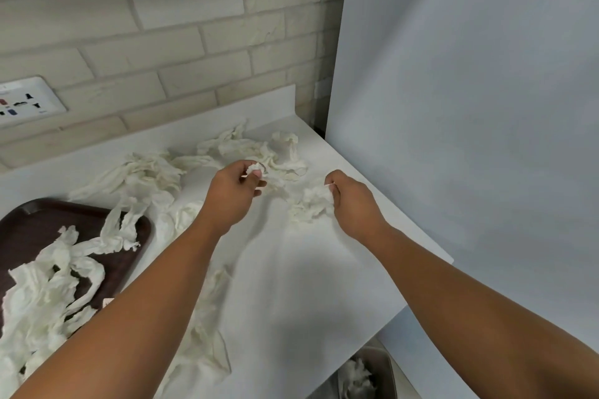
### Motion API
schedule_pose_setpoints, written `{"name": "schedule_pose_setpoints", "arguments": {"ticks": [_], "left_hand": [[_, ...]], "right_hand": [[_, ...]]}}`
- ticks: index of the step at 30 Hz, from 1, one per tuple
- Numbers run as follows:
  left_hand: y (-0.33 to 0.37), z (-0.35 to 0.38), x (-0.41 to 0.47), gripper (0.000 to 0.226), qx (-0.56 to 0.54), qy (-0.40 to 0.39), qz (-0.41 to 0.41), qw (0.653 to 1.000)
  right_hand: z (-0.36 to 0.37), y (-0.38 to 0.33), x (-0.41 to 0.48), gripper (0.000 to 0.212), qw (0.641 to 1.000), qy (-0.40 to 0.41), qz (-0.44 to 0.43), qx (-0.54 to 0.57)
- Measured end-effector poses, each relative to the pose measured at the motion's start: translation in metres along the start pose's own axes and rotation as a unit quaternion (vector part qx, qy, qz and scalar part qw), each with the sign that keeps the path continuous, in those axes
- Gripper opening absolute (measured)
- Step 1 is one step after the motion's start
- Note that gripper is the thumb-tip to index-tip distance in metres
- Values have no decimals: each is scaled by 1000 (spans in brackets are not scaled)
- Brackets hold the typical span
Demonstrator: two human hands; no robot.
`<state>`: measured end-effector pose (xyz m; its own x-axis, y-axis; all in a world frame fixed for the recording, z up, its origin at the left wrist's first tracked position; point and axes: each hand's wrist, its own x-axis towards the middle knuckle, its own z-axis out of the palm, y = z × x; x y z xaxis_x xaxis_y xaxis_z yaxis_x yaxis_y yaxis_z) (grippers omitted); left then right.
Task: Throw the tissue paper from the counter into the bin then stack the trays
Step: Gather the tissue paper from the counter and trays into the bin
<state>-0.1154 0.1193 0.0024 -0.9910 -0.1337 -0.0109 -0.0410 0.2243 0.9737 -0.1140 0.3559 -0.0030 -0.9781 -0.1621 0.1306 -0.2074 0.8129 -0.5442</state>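
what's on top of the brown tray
Crumpled tissue paper lies across the brown tray; only its far part is bare. Anything under the paper, and the near corner behind the left forearm, cannot be seen.

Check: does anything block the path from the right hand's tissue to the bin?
Nothing visible does. The right hand grips a tissue wad on bare counter; the bin sits open below the counter's edge.

**White on white**

We see white tissue paper (142, 172) on a white bench (308, 269), a dark brown tray (32, 227), a cream wall (162, 42) in a running brick pattern, a pale grey panel (470, 107) and a silver-grey bin (390, 372).
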Motion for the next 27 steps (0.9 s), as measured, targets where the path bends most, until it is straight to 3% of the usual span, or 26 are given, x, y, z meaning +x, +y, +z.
{"name": "schedule_pose_setpoints", "arguments": {"ticks": [4,9,12,16,27], "left_hand": [[16,14,-15,14,-58,-18,12,998],[33,39,-42,15,-53,-36,22,998],[39,58,-63,15,-54,-45,16,997],[45,91,-98,13,-18,-50,24,998],[34,202,-221,13,11,-159,0,987]], "right_hand": [[-25,-3,-8,21,995,22,1,98],[-57,0,-31,18,979,57,61,183],[-73,13,-57,3,971,57,81,216],[-99,38,-106,26,951,38,128,278],[-123,127,-259,32,931,62,218,286]]}}
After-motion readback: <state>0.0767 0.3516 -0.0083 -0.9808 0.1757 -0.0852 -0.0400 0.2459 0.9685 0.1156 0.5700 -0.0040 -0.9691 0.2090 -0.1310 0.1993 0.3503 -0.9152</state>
